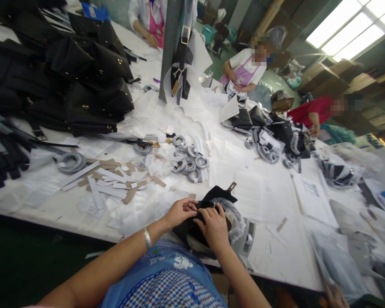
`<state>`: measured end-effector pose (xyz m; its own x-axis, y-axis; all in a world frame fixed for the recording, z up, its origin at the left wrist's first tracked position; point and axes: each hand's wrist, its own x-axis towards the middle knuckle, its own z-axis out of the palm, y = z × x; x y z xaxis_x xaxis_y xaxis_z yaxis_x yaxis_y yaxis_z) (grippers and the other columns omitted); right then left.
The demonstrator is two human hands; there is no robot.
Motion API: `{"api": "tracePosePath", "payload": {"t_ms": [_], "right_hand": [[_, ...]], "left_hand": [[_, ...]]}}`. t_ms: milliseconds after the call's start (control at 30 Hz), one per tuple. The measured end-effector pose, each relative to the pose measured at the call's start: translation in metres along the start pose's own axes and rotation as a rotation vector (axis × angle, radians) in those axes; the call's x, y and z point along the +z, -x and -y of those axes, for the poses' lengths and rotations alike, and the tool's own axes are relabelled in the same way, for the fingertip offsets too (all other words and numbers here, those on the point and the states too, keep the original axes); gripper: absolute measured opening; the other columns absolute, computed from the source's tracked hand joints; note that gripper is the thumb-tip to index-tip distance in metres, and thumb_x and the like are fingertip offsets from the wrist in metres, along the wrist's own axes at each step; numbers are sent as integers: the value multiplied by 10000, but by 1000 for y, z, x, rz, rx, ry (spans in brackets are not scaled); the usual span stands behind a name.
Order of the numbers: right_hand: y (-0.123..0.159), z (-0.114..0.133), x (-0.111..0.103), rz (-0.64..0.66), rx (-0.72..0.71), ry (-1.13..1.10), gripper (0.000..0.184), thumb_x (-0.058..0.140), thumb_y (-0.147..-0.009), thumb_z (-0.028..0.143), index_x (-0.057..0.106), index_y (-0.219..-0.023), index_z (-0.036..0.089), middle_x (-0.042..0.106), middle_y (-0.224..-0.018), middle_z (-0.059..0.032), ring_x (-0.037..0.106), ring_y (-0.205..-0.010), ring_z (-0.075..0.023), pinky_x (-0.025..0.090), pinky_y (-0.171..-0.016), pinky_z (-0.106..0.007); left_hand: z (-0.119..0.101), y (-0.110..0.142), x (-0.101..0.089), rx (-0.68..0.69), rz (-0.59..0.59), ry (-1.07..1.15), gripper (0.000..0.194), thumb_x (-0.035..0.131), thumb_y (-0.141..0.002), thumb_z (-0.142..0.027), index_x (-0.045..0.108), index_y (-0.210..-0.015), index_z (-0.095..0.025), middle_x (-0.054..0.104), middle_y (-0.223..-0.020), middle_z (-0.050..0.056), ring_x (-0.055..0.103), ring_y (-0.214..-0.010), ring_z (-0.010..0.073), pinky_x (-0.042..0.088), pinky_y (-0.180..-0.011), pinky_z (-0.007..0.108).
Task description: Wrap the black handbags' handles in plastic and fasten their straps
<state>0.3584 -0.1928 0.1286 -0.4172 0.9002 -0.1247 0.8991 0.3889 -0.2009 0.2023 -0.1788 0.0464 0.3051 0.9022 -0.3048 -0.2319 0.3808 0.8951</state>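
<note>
A black handbag (192,235) sits at the table's front edge, right against my apron. Its black flap (216,194) is turned up and carries a small metal clasp; a handle wrapped in clear plastic (236,216) curves along its right side. At the bag's upper edge, my left hand (181,211) has thumb and fingers pinched together. My right hand (214,224) reaches over the opening with bent fingers gripping the same edge, close to the left fingertips. What exactly lies between the fingers is too small to make out.
Black bags (83,85) are piled at left, near grey and brown card strips (115,179). Several plastic-wrapped coiled straps (189,162) lie ahead. A grey tape dispenser (248,239) stands right of my bag. A metal post (171,51) rises from the table; co-workers sit beyond.
</note>
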Motion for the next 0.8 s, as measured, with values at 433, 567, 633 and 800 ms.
{"api": "tracePosePath", "payload": {"t_ms": [433, 567, 633, 800], "right_hand": [[-6, 0, -5, 62, -9, -62, 137, 676, -845, 272, 697, -968, 214, 740, -879, -51, 654, -861, -237, 199, -1126, -529], [-10, -3, -9, 116, -8, -136, 125, 714, -808, 300, 679, -908, 235, 726, -842, -8, 660, -828, -210, 303, -1078, -468], [-9, -7, -13, 148, 6, -167, 156, 728, -788, 316, 681, -919, 246, 723, -849, -1, 662, -814, -206, 416, -960, -394], [-3, -15, -17, 210, 31, -224, 140, 706, -796, 338, 737, -911, 264, 719, -852, -18, 667, -740, -194, 453, -635, -260]], "left_hand": [[5, 29, -128, 18, -391, -305, 326, 718, -691, -295, 679, -982, -153, 706, -790, 34, 682, -755, 206, 553, -746, 344], [11, 38, -143, 39, -443, -403, 310, 684, -737, -332, 685, -986, -148, 729, -838, 65, 698, -797, 230, 569, -774, 376], [12, 38, -139, 61, -426, -459, 273, 666, -761, -339, 702, -973, -169, 737, -842, 64, 701, -811, 243, 573, -781, 393], [8, 34, -101, 181, -244, -582, 168, 692, -785, -322, 765, -922, -257, 748, -1079, 71, 608, -1129, 299, 392, -1066, 485]]}}
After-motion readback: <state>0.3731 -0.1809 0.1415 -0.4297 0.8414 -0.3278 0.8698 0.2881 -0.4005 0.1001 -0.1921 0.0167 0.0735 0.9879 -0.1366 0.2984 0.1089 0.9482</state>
